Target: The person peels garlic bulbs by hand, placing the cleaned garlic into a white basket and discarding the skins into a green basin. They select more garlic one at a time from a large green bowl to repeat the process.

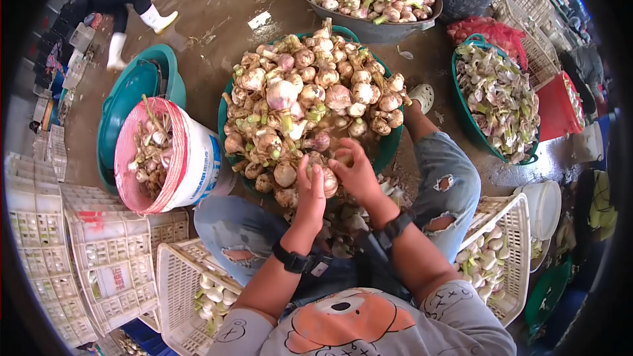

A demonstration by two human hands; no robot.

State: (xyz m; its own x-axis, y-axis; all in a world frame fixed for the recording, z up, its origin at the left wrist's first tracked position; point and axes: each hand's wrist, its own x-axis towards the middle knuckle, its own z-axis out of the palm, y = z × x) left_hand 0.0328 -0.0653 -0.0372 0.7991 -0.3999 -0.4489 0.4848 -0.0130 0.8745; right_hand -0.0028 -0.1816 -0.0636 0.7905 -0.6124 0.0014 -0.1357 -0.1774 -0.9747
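Note:
Both hands are at the near edge of a green basin (393, 148) heaped with unpeeled garlic bulbs (282, 94). My left hand (311, 188) has its fingers bent around the left side of a brownish garlic bulb (330, 182). On that bulb's right side are the fingertips of my right hand (357, 170), so the bulb sits between the two hands. Parts of the bulb are hidden by the fingers. Loose papery skins (346, 221) lie below the hands, between the knees.
White crates (173, 293) (519, 237) holding pale garlic flank my legs. A lined bucket (198, 151) and green tubs (175, 82) stand left. A metal bowl (395, 28) of garlic is ahead, a basin of skins (498, 102) right. Another person's white boots (158, 20) show upper left.

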